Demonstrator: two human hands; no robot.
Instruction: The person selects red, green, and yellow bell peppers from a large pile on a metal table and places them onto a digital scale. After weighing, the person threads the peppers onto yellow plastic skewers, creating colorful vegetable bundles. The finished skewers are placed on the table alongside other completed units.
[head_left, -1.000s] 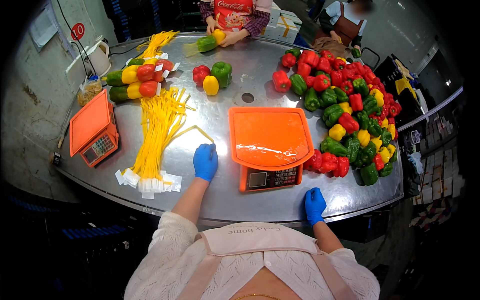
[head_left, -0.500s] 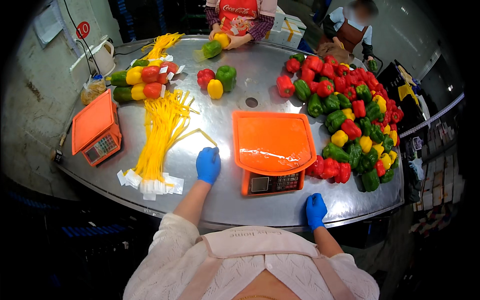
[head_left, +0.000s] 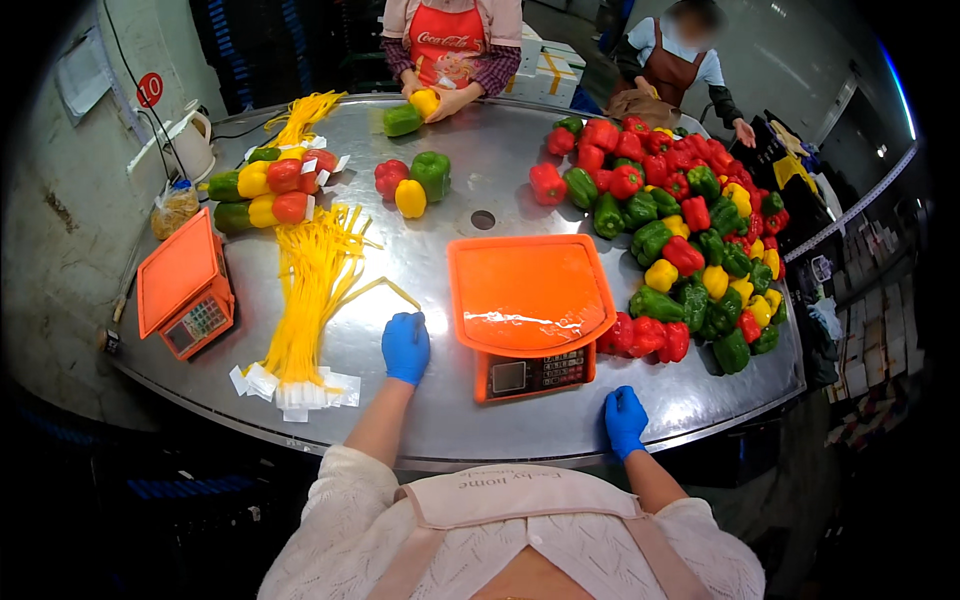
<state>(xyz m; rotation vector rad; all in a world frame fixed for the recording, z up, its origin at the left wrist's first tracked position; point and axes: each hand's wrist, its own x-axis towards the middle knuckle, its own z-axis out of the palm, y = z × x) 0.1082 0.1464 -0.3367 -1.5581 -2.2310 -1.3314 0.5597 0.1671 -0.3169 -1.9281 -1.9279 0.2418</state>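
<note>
My left hand, in a blue glove, is closed and rests on the metal table left of an orange scale. The loose end of a yellow net strip reaches its fingers; whether they grip it is hidden. Beside it lies a bundle of yellow net strips with white tags. My right hand, also blue-gloved, forms a fist at the table's near edge, right of the scale. Nothing shows in it. Beyond the scale a red pepper, a yellow pepper and a green pepper stand together.
A large heap of red, green and yellow peppers covers the right side. Packed peppers and a second orange scale sit at left. Across the table one person holds peppers; another person stands at the far right.
The view has shifted slightly; my hands keep their places by the scale. The person opposite has turned the peppers lower, and the far-right person's hand now shows open, without the green pepper.
</note>
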